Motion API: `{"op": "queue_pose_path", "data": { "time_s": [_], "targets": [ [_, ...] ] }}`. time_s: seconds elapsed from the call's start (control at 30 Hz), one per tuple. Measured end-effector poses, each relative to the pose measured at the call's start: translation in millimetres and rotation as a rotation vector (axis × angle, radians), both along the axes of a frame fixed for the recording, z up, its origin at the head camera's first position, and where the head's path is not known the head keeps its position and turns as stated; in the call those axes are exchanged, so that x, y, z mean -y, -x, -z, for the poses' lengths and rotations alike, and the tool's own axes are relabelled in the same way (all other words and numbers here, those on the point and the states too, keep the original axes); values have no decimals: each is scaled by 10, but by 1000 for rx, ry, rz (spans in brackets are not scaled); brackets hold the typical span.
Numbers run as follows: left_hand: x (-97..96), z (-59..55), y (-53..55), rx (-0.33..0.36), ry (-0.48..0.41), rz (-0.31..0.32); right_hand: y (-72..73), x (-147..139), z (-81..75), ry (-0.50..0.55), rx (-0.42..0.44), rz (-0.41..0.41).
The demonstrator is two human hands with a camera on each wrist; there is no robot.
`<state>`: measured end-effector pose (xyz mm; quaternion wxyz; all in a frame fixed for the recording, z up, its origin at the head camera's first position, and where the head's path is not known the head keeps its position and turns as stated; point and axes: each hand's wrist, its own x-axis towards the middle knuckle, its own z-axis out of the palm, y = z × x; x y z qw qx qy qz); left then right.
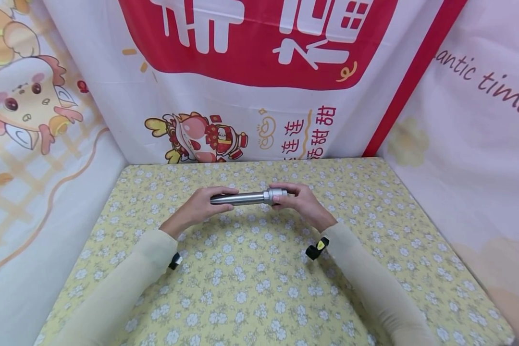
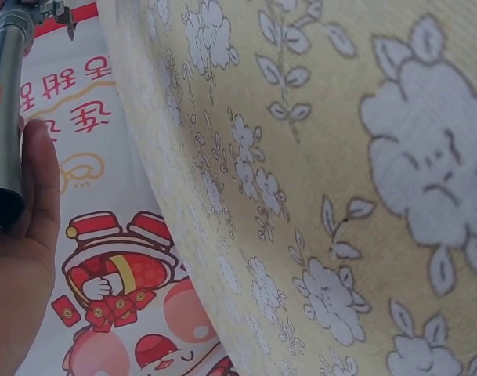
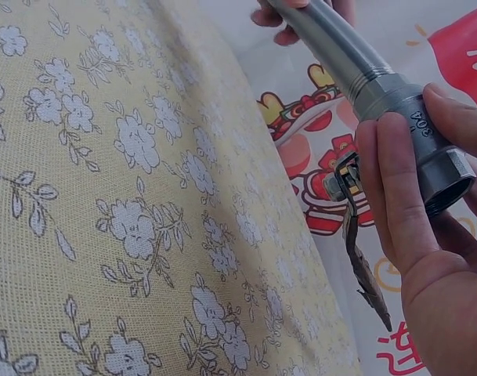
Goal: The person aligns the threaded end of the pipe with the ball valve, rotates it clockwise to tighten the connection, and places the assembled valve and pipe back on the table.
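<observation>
My left hand [image 1: 200, 205] grips the smooth metal pipe [image 1: 248, 198] near its left end, thumb and fingers on opposite sides. The pipe's open end faces the camera in the left wrist view. At the pipe's other end sits a metal ball valve [image 3: 414, 125] stamped 304, and my right hand [image 1: 303, 203] holds its body. Some thread shows where pipe and valve meet. From the valve's side hangs a lever handle [image 3: 359, 258], hidden in the head view. Pipe and valve are held roughly level above the table.
A yellow floral cloth [image 1: 242, 288] covers the table. Printed fabric hangs behind it [image 1: 251, 120] and along the left [image 1: 91, 187] and right [image 1: 467, 178] sides. Black straps [image 1: 316, 248] circle both wrists.
</observation>
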<state>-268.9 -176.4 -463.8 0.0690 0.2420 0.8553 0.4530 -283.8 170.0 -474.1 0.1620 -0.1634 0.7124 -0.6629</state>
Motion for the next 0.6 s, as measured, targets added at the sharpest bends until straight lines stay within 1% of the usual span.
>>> {"op": "queue_pose_path", "data": {
  "time_s": [0.23, 0.47, 0.6],
  "targets": [
    [-6, -1, 11, 33, -20, 19, 7, 4, 4, 7, 5, 5],
    [-2, 1, 20, 54, 1, 40, 4, 4, 18, 4, 5, 6],
    [2, -11, 9, 73, 5, 38, 1, 9, 22, 6, 2, 4]
  ]
}}
